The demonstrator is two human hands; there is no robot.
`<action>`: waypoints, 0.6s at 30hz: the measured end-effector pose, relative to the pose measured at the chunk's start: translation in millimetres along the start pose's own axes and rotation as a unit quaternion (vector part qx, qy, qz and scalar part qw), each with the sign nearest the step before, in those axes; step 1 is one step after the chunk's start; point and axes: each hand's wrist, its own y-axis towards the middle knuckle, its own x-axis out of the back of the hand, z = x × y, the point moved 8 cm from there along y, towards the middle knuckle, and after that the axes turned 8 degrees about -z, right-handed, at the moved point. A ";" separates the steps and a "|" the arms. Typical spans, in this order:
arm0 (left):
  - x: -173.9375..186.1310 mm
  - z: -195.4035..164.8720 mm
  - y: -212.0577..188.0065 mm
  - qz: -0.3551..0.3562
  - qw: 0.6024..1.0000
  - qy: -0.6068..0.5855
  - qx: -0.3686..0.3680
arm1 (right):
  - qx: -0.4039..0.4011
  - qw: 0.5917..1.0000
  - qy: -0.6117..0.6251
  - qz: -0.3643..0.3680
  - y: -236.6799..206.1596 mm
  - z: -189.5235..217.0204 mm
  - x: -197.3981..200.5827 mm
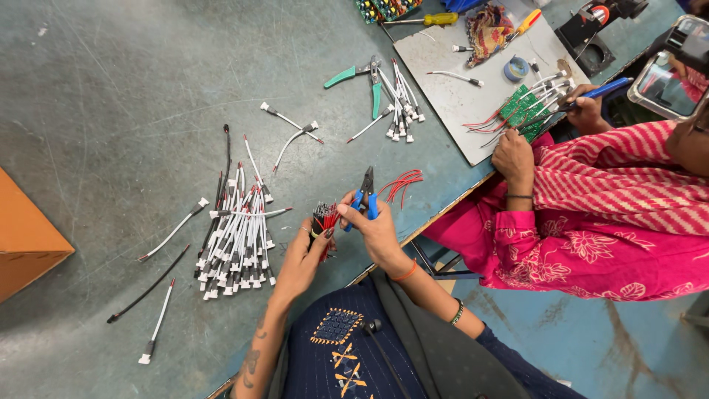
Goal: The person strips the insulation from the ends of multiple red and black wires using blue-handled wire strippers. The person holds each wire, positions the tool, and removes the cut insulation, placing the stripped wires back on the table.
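Note:
My left hand [304,255] grips an upright bundle of red and black wires [323,220] near the table's front edge. Close beside it, my right hand [373,225] holds small blue-handled pliers [365,193], jaws pointing away from me, just right of the bundle's top. A pile of white and black cable pieces with white connectors [238,240] lies to the left of my left hand. A few loose red wires [402,183] lie just beyond the pliers.
A co-worker in pink sits at right, one hand [513,157] on a grey mat [461,96], the other holding a blue tool at green circuit boards [521,111]. Green-handled pliers [358,77], more cables [402,111], a yellow screwdriver [425,20], an orange box [26,240] at left.

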 end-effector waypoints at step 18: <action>0.9 5.7 4.1 -0.019 0.997 -0.073 0.004 | 0.007 0.999 -0.011 -0.045 4.0 1.2 10.6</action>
